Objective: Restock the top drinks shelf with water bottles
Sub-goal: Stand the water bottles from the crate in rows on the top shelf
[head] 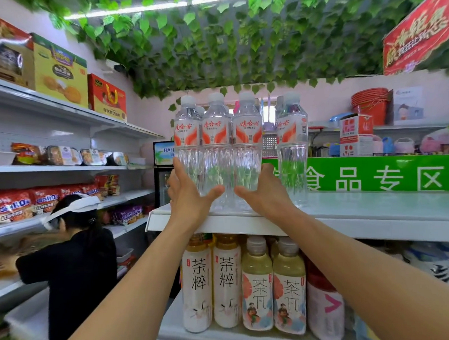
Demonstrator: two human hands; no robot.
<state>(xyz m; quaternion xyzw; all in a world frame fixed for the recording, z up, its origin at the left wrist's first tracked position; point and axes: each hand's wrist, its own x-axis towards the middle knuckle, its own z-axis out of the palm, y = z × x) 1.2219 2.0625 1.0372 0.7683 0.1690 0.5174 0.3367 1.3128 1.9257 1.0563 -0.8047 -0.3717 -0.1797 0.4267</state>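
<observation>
Several clear water bottles (217, 134) with white caps and red-and-white labels stand upright in a tight group at the left front of the top shelf (356, 220). My left hand (189, 196) presses flat against the left side of the group, fingers straight, thumb under the front. My right hand (264, 194) presses against the group's right side the same way. One more water bottle (292, 144) stands apart to the right. More bottles show behind the front row.
Tea bottles (242, 285) fill the shelf below. A green sign (386, 175) runs behind the top shelf. A person in black (75, 266) bends at the snack shelves (65, 169) on the left. Artificial leaves (222, 47) hang overhead.
</observation>
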